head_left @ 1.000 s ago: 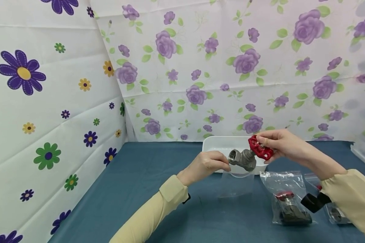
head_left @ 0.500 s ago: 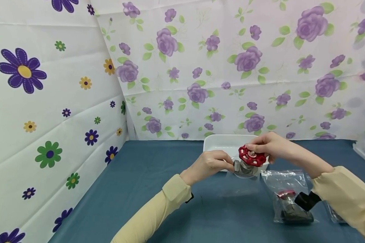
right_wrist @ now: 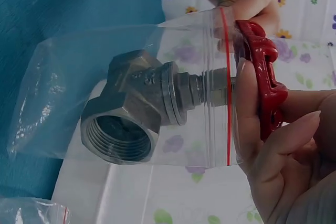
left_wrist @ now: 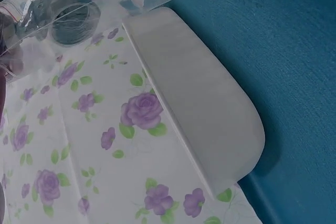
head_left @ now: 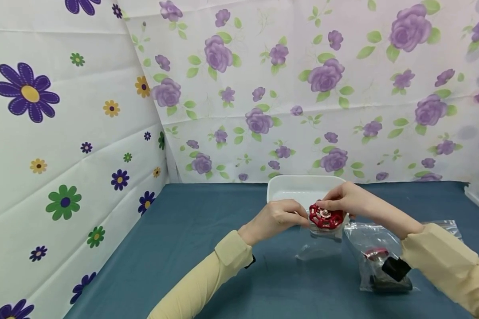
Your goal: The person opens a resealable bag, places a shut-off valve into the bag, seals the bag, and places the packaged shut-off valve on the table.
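A gate valve with a red handwheel sits with its grey metal body inside a clear zip bag. The handwheel sticks out past the bag's red-lined mouth. My right hand grips the handwheel, thumb and fingers on its rim. On the other side, my left hand pinches the edge of the bag's mouth. The left wrist view shows the valve body through the plastic, near the upper left corner. In the head view the handwheel and hands hide most of the body.
Behind the hands stands a white tray. To the right, a bagged valve with a red handle lies on the blue cloth. Another clear bag shows partly behind the right sleeve. Flowered sheets hang at the back and left.
My right hand has moved down and left, lowering the valve from above the bag's mouth into it. The handwheel now faces upward. My left hand has kept its pinch on the bag, shifting slightly right.
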The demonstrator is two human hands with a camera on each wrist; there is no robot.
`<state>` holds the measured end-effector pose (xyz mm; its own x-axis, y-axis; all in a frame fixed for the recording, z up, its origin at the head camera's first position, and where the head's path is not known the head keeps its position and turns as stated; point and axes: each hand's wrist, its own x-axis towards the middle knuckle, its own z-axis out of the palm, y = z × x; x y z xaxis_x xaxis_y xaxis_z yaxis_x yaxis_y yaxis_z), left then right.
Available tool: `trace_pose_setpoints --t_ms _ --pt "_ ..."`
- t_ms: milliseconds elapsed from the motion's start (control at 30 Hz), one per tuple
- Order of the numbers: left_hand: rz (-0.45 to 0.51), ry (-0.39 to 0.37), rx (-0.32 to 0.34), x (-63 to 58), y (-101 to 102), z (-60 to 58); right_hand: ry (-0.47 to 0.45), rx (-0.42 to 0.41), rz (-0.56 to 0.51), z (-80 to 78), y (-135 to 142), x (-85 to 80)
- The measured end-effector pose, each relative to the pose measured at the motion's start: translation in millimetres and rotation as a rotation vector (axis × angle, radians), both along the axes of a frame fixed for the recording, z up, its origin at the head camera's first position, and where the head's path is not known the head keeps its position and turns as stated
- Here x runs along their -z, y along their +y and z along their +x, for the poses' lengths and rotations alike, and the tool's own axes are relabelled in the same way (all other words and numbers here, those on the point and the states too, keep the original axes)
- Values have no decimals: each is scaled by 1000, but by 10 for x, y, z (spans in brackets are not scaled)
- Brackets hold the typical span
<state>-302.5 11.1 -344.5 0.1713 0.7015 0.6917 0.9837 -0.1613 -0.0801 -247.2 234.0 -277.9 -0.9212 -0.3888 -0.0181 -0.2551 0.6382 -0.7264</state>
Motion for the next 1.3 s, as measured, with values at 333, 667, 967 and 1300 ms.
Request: trace_pose_setpoints --t_ms 333,667,967,1300 --pt "-33 -14 8 42 36 11 43 -14 98 -12 -21 145" --pt "-79 -3 23 115 87 37 37 -74 91 -10 -29 434" --pt "-118 15 -54 189 134 49 43 -91 80 -44 1 601" --pt "-116 38 -63 195 195 60 -30 -101 114 -56 96 591"
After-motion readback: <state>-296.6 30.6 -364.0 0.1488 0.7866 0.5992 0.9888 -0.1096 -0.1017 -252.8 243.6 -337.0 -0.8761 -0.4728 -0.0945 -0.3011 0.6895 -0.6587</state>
